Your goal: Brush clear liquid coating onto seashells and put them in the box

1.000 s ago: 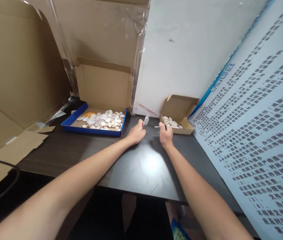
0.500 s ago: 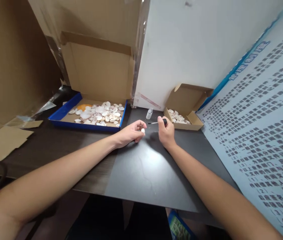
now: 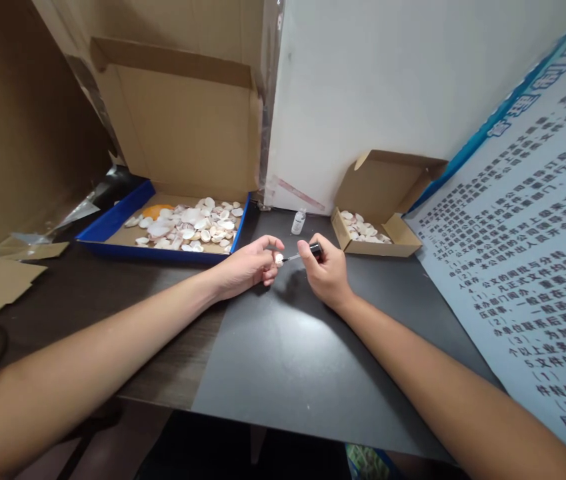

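My left hand (image 3: 247,267) pinches a small white shell (image 3: 279,259) between thumb and fingers just above the dark table (image 3: 283,353). My right hand (image 3: 327,272) grips a small brush with a black cap (image 3: 307,253), and its thin tip touches the shell. A little clear bottle (image 3: 299,221) stands open behind the hands near the white wall.
A blue-rimmed cardboard box (image 3: 113,223) holding several shells and an orange piece lies at the back left. A smaller cardboard box (image 3: 377,247) with several shells sits at the back right. A printed board (image 3: 527,253) leans along the right side. Cardboard panels stand at the left.
Both hands have drawn back from the bottle toward me. The left hand turned the shell up and the brush tip came onto it. The camera tipped down.
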`<state>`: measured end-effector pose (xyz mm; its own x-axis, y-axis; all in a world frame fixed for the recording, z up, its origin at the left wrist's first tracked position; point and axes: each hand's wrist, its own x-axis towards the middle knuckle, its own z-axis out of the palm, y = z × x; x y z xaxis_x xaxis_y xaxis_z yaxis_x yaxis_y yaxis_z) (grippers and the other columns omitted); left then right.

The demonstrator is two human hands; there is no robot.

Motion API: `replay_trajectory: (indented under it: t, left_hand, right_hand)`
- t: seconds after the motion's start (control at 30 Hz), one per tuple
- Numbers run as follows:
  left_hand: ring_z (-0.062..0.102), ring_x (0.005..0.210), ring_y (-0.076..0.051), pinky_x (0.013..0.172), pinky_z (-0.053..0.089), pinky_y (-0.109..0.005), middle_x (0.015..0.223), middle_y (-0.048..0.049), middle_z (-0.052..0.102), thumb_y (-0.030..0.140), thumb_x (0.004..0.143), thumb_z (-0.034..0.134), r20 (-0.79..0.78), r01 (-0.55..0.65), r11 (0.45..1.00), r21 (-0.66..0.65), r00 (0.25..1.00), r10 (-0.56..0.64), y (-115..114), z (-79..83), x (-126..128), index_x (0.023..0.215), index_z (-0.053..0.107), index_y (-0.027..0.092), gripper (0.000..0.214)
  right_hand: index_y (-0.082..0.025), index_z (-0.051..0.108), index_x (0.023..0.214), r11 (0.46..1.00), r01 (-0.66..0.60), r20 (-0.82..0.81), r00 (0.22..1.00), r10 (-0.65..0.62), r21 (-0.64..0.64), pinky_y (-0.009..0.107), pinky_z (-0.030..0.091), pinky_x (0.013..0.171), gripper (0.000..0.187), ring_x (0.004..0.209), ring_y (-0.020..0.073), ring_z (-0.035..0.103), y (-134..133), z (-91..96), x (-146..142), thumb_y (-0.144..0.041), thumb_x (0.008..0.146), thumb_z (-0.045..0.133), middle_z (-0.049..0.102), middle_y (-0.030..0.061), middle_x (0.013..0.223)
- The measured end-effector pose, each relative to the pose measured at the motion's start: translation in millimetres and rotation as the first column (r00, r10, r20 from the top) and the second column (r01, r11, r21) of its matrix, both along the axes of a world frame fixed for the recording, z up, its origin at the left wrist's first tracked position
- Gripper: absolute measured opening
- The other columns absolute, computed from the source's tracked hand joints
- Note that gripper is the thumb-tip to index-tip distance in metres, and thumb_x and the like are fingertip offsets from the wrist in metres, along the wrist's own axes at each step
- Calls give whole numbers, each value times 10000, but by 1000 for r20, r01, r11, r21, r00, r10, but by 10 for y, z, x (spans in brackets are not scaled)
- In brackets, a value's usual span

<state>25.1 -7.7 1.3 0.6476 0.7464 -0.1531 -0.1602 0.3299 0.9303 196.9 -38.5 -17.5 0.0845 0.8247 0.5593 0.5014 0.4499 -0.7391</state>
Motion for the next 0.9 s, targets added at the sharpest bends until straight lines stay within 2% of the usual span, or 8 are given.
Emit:
replay_trajectory:
  t: [0.1, 0.23, 0.6, 0.9]
  left_hand:
    - [385, 501, -55, 500, 339, -203, 700, 55, 441, 122, 777, 538, -26, 4, 1000, 3, 1000, -4, -28, 32, -8, 947, 434, 214, 220]
    - [387, 494, -45, 495, 331, -203, 726, 64, 449, 89, 734, 569, -39, 8, 1000, 19, 999, -7, -56, 52, -25, 964, 427, 220, 300]
    - [382, 492, -39, 500, 325, -212, 731, 72, 474, 153, 747, 632, -62, 42, 996, 82, 997, -37, -37, -2, -37, 979, 424, 227, 321]
    - [379, 485, -31, 489, 317, -216, 766, 69, 470, 108, 745, 594, -80, 30, 993, 113, 997, -21, -41, -3, -37, 977, 423, 226, 312]
  right_hand:
    - [-216, 328, 633, 1000, 8, -3, 1000, -8, 12, 236, 255, 496, 400, 503, 93, 285, 7, -1, -1, -436, 912, 514, 296, -69, 535]
    - [-214, 345, 636, 1000, -14, 28, 1000, 13, 20, 233, 260, 494, 387, 497, 88, 289, 13, -5, -5, -427, 907, 522, 306, -71, 536]
    - [-215, 360, 639, 1000, -21, 47, 999, 21, -6, 232, 262, 487, 374, 493, 92, 289, 12, -7, -1, -431, 902, 516, 311, -70, 527]
    - [-213, 329, 612, 1000, 19, 67, 998, -20, 6, 231, 258, 487, 380, 498, 91, 282, 9, -3, -9, -377, 887, 533, 301, -67, 525]
